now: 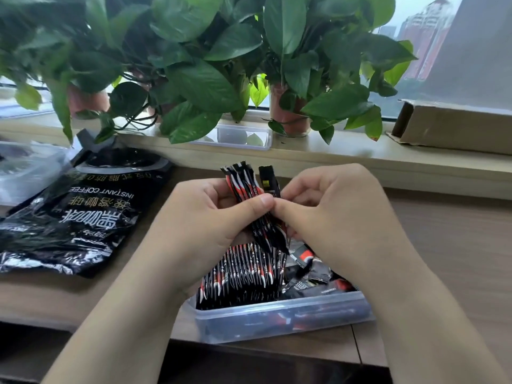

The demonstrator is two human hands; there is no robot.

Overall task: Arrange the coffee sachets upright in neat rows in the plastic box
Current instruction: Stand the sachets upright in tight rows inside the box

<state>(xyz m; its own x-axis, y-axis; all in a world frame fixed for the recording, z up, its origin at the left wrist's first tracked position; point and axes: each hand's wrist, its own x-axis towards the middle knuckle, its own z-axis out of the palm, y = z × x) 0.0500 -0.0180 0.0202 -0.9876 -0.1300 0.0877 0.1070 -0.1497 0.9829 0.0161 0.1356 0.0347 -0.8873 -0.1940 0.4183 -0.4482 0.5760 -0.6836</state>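
Together, left hand (205, 217) and right hand (335, 214) pinching a sachet bundle (245, 185) above plastic box (277, 321), black bag (83, 217) reading "INSTANT COFFEE".

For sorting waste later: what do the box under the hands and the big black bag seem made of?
The plastic box looks like translucent, frosted plastic: sachets show dimly through its wall. The black bag seems glossy film, perhaps foil-lined: it crinkles and glints silver.

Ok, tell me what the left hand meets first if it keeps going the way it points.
The right hand, probably: the left hand, gripping the sachet bundle, points rightward at it, and their thumbs look nearly touching.
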